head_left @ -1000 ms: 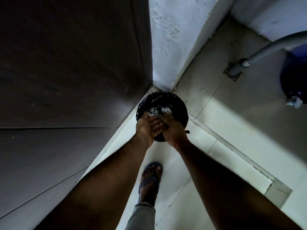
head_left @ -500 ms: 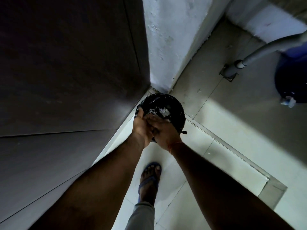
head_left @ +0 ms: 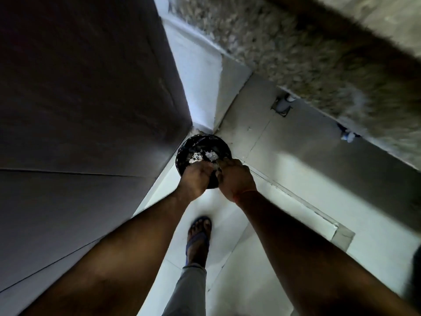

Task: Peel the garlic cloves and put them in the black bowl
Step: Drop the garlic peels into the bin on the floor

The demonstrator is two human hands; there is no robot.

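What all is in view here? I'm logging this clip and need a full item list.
bin: one, black-lined, on the floor in the corner
white scraps: a small heap, inside the bin
floor tiles: pale, under everything
dark panel: one, left side
white wall: behind the bin
speckled counter: grey, top right
sandal: one, blue, on a foot
trouser leg: grey
hands: left and right, over the bin's near rim; what they hold is hidden
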